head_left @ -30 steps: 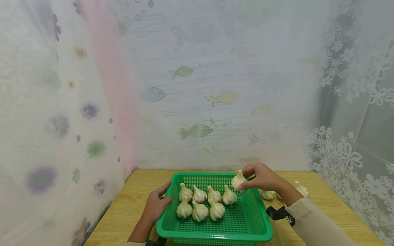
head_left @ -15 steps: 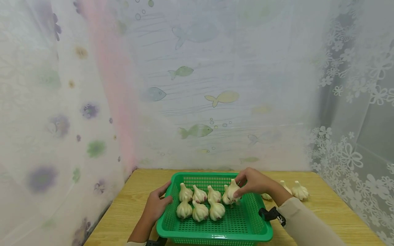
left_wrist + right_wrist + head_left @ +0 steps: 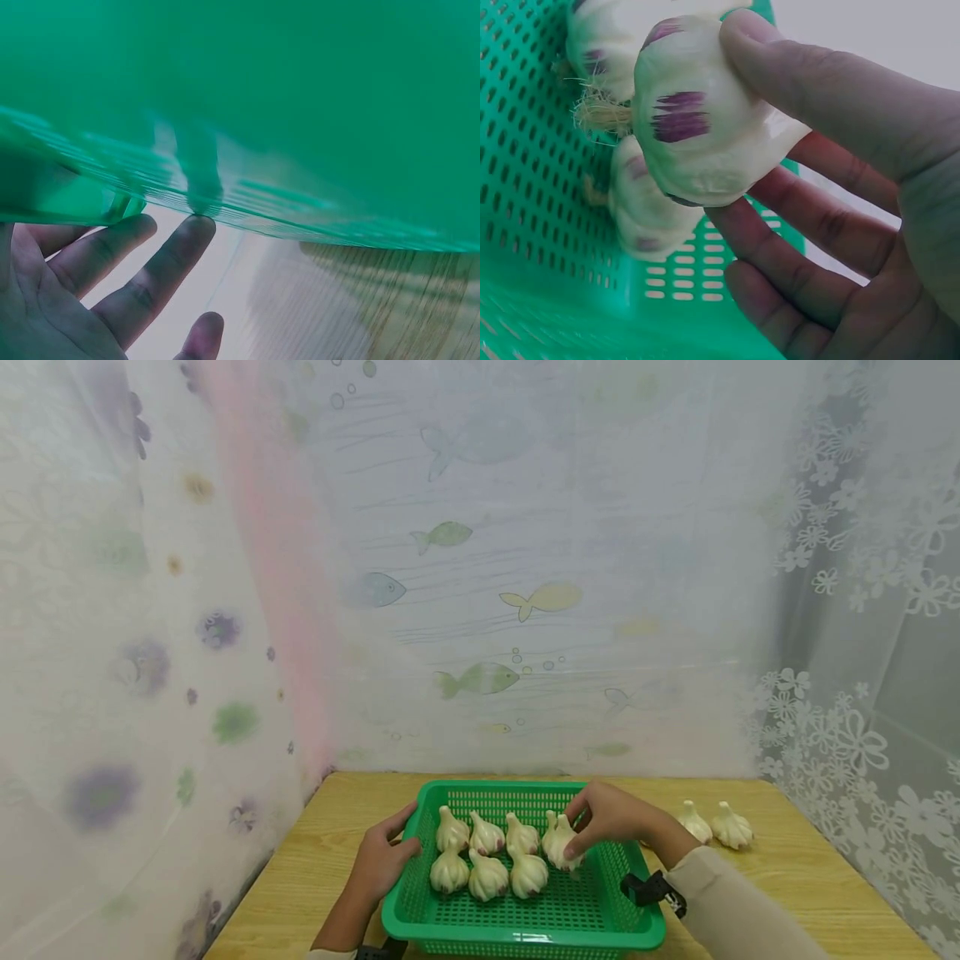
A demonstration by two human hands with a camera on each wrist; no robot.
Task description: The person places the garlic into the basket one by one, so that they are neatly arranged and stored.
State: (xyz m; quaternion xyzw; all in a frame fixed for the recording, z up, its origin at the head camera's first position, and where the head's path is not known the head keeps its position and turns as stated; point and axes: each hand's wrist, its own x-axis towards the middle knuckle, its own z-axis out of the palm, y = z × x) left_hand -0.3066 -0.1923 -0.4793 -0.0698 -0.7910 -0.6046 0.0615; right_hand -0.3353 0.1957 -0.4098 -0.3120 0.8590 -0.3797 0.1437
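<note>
"Which step was in hand?"

"Setting a bulb in place, I'd judge. The person's right grip (image 3: 611, 814) pinched a cream-white, round-bellied garlic bulb (image 3: 566, 852) inside the green, rectangular plastic mesh basket (image 3: 525, 937), in front of the back row's right-hand bulb (image 3: 551, 823)."

"And the left grip (image 3: 378, 860)?"

"Unclenched, laid at the basket's left rim, probably to steady it."

"What did the next move call for?"

"Likely seating the bulb as the 4th in the front row, then letting go without tipping its neighbours, 7 cream-white bulbs (image 3: 488, 877) in 2 rows. At least 2 more bulbs (image 3: 731, 828) sat right of the basket on the pale wood-grain tabletop (image 3: 787, 852)."

"Did the wrist views add anything?"

"The right showed purple streaks (image 3: 681, 116) on the held bulb and a root tuft (image 3: 604, 114) beside them; whether it touched the basket's floor, I couldn't tell. The left caught straight fingertips (image 3: 199, 225) against the outer wall, hidden from the head view. Only the head view took in both rows whole."
</note>
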